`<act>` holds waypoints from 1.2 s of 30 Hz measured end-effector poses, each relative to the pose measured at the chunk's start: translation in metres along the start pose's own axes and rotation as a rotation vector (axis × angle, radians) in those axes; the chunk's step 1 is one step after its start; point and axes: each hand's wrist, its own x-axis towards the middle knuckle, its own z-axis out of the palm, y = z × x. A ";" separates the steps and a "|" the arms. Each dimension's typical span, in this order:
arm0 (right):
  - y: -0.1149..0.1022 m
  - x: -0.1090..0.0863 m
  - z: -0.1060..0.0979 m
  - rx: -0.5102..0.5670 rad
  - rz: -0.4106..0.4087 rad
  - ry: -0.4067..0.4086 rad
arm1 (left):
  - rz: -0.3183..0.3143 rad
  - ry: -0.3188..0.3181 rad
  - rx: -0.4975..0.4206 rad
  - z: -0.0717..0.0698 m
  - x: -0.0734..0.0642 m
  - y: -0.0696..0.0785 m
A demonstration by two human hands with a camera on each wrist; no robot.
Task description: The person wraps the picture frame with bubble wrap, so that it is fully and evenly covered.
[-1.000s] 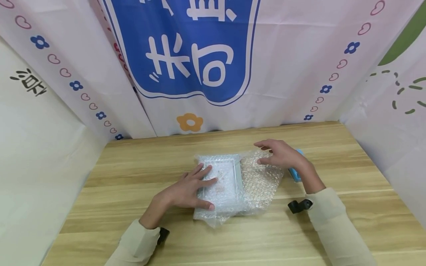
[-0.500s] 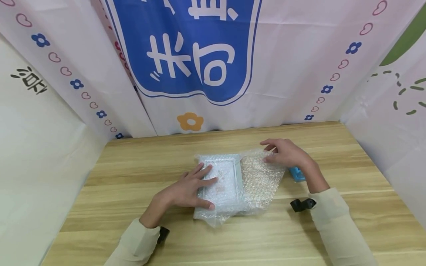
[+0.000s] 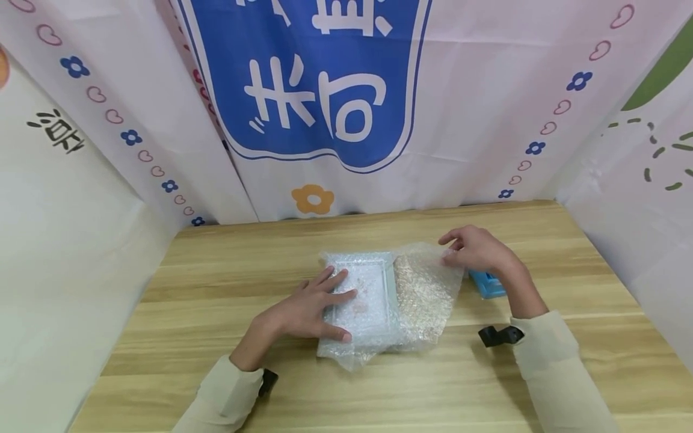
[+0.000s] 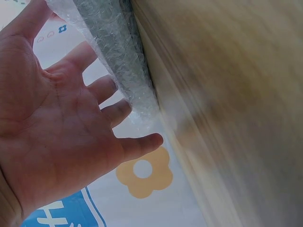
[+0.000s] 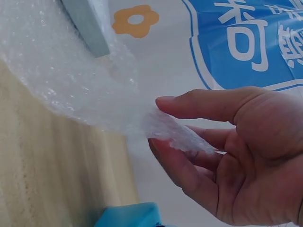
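Observation:
A pale picture frame [image 3: 373, 282] lies flat on the table under a layer of bubble wrap [image 3: 425, 297]. My left hand [image 3: 305, 310] rests on its left side with fingers spread. In the left wrist view, the palm of the left hand [image 4: 61, 109] and its spread fingers show against the wrapped edge. To the right of the frame, a loose flap of wrap extends, slightly raised at its far corner. My right hand [image 3: 476, 249] pinches that corner. The right wrist view shows the bubble wrap's edge [image 5: 175, 132] between thumb and fingers, and a bare grey-green frame corner [image 5: 90, 33].
A blue plastic object [image 3: 489, 285] sits on the wooden table [image 3: 227, 258] just beyond the right wrist, partly hidden by it. A printed cloth [image 3: 455, 120] hangs along the back edge. White panels stand at both sides.
My right hand has moved a little to the right, drawing the flap's corner outward. More of the blue object now shows. The left hand stays in place on the frame.

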 end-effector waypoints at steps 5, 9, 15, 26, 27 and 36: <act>-0.002 -0.005 -0.002 0.152 0.026 -0.055 | -0.004 -0.002 0.004 0.001 0.000 0.000; -0.004 -0.006 -0.003 0.205 -0.014 -0.067 | -0.003 -0.001 0.004 0.001 0.000 0.000; -0.010 -0.005 -0.001 0.249 -0.039 -0.061 | -0.005 -0.002 0.008 0.001 0.000 0.000; -0.028 0.003 0.017 0.471 -0.092 -0.050 | -0.004 -0.003 0.006 0.000 0.000 -0.001; -0.030 0.004 0.020 0.493 -0.100 -0.052 | -0.005 -0.003 0.007 0.000 0.000 -0.001; -0.047 0.016 0.046 0.634 -0.094 -0.030 | -0.009 -0.006 -0.001 0.000 0.000 -0.001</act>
